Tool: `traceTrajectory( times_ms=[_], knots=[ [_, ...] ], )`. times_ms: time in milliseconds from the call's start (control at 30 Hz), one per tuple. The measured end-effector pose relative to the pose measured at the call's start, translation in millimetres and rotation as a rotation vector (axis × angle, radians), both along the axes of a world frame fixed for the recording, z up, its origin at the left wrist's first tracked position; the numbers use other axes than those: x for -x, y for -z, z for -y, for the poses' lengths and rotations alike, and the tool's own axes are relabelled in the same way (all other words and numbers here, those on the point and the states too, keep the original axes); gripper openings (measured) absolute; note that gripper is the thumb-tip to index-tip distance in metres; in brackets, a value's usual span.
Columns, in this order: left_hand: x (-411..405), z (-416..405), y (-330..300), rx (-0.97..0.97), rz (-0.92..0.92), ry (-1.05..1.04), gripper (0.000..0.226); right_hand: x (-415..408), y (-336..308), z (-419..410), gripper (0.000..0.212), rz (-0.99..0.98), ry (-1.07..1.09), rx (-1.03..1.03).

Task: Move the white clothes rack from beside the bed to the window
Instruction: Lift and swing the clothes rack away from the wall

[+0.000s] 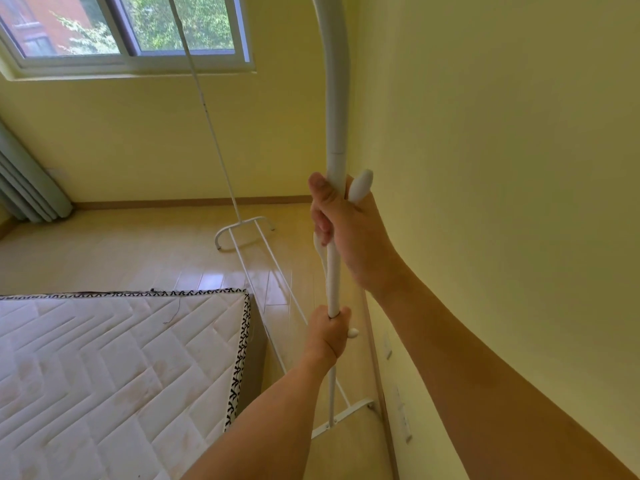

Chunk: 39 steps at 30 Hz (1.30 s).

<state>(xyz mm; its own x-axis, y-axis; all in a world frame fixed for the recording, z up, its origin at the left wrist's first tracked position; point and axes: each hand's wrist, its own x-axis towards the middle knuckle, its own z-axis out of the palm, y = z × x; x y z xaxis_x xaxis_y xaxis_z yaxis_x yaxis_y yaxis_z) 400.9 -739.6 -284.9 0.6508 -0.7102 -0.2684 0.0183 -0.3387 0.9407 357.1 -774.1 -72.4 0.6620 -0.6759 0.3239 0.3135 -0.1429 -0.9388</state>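
Both hands clamp the near post: right hand [349,233] high, left hand [329,332] low; rack [337,98] runs lengthwise toward the window [138,57].

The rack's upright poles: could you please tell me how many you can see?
2. The near pole is held in both hands, right hand above left hand. The far pole stands toward the window. None seems hidden.

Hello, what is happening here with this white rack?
A person grips the near upright pole of the white clothes rack with both hands: the right hand higher, the left hand lower. The rack stands between the bare mattress and the yellow wall. The window is across the room.
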Motion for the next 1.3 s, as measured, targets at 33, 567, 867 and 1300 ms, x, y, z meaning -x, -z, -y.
traceTrajectory(
  times_ms=[33,567,867,1300],
  knots=[
    [-5,9,-1,0.012,0.001,-0.003,0.022,-6,-1,5,0.042,0.027,0.061,0.008],
    [-62,127,0,-0.015,0.038,-0.091,0.037,-76,-4,119,0.035,0.219,-0.010,-0.065],
    [-125,189,-4,-0.037,0.042,-0.139,0.036,-139,-4,180,0.046,0.239,-0.043,-0.050],
    [-219,278,-7,-0.072,0.052,-0.224,0.038,-240,-3,274,0.049,0.242,-0.132,-0.083]
  ],
)
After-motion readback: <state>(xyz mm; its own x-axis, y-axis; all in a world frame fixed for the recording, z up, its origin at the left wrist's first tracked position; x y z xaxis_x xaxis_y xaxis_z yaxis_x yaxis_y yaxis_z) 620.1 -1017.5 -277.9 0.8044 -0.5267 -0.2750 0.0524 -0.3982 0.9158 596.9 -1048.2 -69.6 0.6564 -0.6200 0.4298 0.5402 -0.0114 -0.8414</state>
